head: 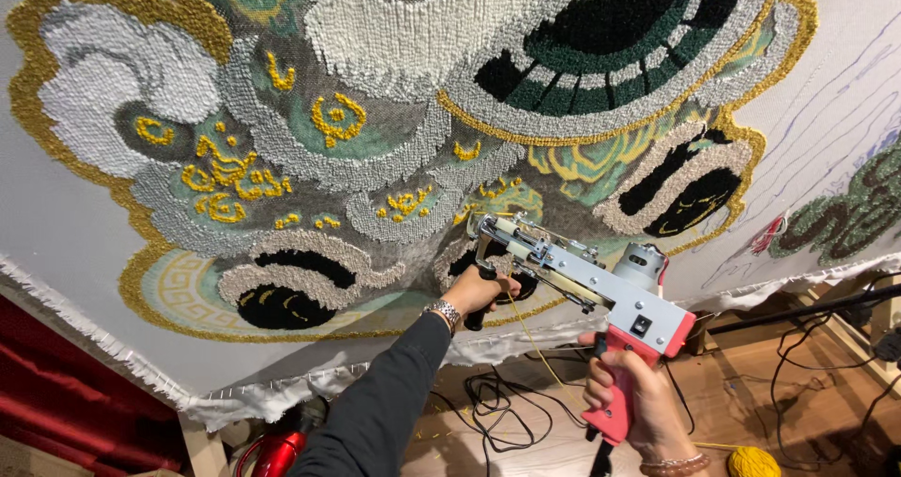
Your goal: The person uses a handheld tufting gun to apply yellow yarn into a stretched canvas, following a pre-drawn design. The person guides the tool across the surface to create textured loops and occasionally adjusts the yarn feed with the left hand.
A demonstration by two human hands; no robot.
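Note:
A tufting gun (601, 294) with a silver body and a pink grip points at a stretched white cloth (56, 224) that bears a half-tufted pattern in grey, gold, green and black (375, 130). My right hand (633, 393) is wrapped around the pink grip at the lower right. My left hand (479, 289), with a metal watch on the wrist and a dark sleeve, holds the black front handle under the gun's nose, close to the cloth. A thin yellow yarn (540, 350) runs from the gun down to a yellow yarn ball (754, 462) on the floor.
The cloth is stapled to a wooden frame (202, 444) with a frayed lower edge. Black cables (497, 407) lie tangled on the wooden floor below. A red tool (277, 454) sits at the bottom left, red curtain (56, 383) beside it. A dark bar (807, 310) crosses at right.

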